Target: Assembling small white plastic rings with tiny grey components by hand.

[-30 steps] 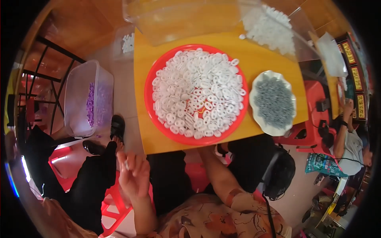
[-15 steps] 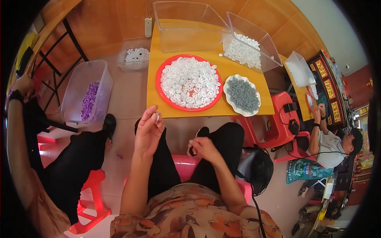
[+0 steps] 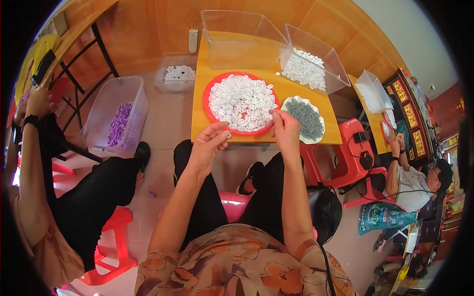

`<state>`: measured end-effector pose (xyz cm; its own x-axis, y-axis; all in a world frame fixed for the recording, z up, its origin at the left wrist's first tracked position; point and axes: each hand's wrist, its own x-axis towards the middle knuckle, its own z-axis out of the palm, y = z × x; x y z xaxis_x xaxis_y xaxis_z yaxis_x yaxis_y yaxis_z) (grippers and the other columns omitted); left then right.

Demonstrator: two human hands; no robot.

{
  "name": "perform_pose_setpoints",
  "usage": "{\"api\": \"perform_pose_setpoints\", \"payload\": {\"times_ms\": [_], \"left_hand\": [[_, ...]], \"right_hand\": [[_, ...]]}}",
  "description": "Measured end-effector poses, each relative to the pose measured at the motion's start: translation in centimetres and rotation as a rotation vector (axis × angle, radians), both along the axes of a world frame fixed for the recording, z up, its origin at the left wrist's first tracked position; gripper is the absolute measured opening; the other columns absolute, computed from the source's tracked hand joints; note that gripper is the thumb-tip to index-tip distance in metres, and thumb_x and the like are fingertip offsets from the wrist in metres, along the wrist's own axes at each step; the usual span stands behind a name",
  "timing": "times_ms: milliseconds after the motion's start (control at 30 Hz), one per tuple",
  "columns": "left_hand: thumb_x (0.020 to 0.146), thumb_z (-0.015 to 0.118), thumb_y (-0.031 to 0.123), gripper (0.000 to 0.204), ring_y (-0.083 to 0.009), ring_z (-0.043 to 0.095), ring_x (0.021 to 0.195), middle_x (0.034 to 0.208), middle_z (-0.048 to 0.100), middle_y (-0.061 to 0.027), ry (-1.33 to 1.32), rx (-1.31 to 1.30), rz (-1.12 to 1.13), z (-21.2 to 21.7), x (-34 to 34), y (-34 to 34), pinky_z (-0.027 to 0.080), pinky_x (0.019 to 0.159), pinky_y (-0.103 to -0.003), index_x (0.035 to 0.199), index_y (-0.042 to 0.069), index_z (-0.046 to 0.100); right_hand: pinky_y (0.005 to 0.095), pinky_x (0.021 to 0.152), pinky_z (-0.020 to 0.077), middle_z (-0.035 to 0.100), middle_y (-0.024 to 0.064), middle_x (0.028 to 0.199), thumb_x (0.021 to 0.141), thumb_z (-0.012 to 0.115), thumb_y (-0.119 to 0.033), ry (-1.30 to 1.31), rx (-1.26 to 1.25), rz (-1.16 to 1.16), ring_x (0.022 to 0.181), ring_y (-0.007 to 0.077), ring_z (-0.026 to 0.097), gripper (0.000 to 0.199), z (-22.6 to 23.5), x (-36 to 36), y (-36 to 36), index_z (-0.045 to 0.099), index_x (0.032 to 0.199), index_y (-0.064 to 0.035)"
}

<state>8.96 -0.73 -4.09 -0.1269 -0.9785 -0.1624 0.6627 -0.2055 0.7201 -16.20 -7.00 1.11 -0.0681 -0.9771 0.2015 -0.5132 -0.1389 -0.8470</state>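
My left hand [image 3: 209, 148] is raised in front of the near edge of the table, thumb and fingers pinching a small white oval piece [image 3: 228, 134]. My right hand [image 3: 287, 132] is over the right rim of a round red tray [image 3: 210, 112], its fingertips pinched together; what they hold is too small to make out. Heaped in the tray are many white oval plastic pieces [image 3: 239, 96] with holes in them. Just right of that hand, a white scalloped dish [image 3: 320, 132] holds a pile of tiny grey parts [image 3: 304, 118].
Clear plastic bins [image 3: 242, 42] stand at the table's back, the right one holding white pieces [image 3: 303, 69]. On the floor at left are a bin [image 3: 94, 123] of purple pieces and a smaller one [image 3: 163, 86]. Another person sits left; one works far right. A red chair [image 3: 340, 158] adjoins the table.
My right hand has risen from my lap to the tray's right rim. My left hand has moved right and turned slightly, fingers still pinched. The whole view has shifted a little.
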Motion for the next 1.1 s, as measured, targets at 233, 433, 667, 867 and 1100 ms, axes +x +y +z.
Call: {"api": "perform_pose_setpoints", "payload": {"times_ms": [233,433,667,867,1100], "left_hand": [[0.101,0.074,0.008,0.041,-0.0069,0.061,0.080,0.098,0.072,0.0006,-0.039,-0.004,-0.011,0.4,-0.1,-0.2,0.047,0.074,-0.021,0.141,0.005,0.065],[0.099,0.075,0.006,0.046,-0.0050,0.060,0.082,0.096,0.071,0.0021,-0.181,-0.083,0.082,0.8,0.3,0.3,0.047,0.077,-0.022,0.143,0.006,0.063],[0.099,0.073,0.002,0.046,-0.0051,0.060,0.085,0.098,0.071,0.0015,-0.303,-0.141,0.113,0.9,0.0,0.5,0.047,0.078,-0.021,0.144,0.002,0.062],[0.100,0.070,-0.001,0.044,-0.0047,0.060,0.086,0.098,0.071,0.0016,-0.456,-0.192,0.114,1.0,-0.1,0.5,0.047,0.078,-0.021,0.143,0.001,0.061],[0.099,0.072,-0.001,0.044,-0.0046,0.061,0.084,0.096,0.071,0.0011,-0.424,-0.228,0.143,1.4,-0.2,0.8,0.046,0.078,-0.021,0.142,0.001,0.061]], "right_hand": [[0.0206,0.057,0.0391,0.072,0.0015,0.085,0.105,0.069,-0.013,-0.410,0.261,0.145,0.062,0.0038,0.051,0.021,0.0,2.5,3.3,0.079,0.117,0.0013],[0.0203,0.059,0.0399,0.073,0.0017,0.087,0.104,0.073,-0.016,-0.479,0.392,0.285,0.066,0.0032,0.052,0.021,-0.3,6.5,3.9,0.079,0.117,-0.0001],[0.0200,0.059,0.0410,0.074,0.0012,0.086,0.103,0.074,-0.013,-0.530,0.396,0.297,0.066,0.0027,0.052,0.015,-0.7,7.4,3.7,0.079,0.108,-0.0007],[0.0200,0.061,0.0423,0.071,-0.0006,0.085,0.104,0.071,-0.012,-0.488,0.388,0.281,0.067,0.0029,0.053,0.013,-0.8,7.8,4.1,0.076,0.106,-0.0001],[0.0199,0.061,0.0432,0.069,-0.0018,0.083,0.105,0.069,-0.011,-0.444,0.348,0.255,0.068,0.0040,0.055,0.012,-0.2,8.2,5.0,0.075,0.105,-0.0002]]}}
